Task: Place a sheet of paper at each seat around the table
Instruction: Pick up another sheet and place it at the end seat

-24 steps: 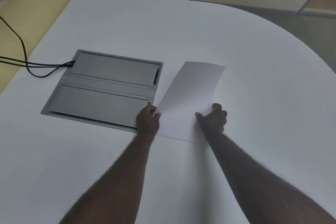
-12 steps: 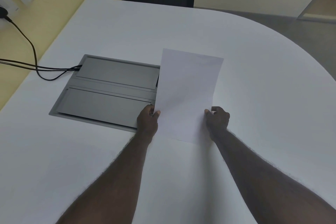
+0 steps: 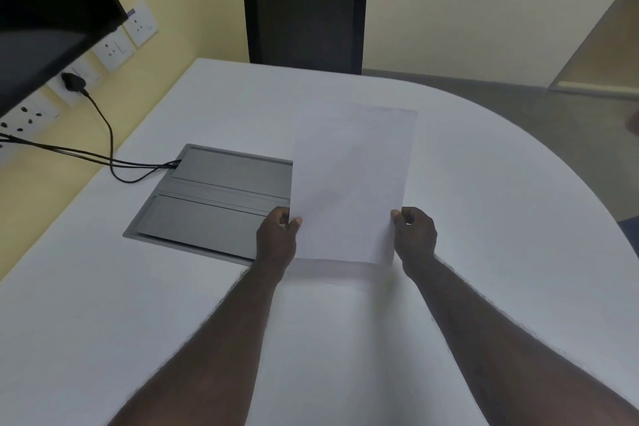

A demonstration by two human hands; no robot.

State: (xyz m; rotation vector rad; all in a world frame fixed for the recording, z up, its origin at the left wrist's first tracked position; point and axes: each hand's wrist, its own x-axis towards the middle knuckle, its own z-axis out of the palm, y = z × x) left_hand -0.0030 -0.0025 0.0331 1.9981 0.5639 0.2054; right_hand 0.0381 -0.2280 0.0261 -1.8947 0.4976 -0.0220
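Two hands, left hand [image 3: 276, 243] and right hand [image 3: 414, 239], are pinching the sheet of paper [image 3: 351, 183] by its near corners, long axis pointing toward the far office chair [image 3: 304, 15].

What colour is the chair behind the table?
Black, with a mesh-like back: the chair shows best in the head view, the only one.

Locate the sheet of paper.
Centre of the head view: the sheet of paper is held by both hands above the table, just right of the grey cable box.
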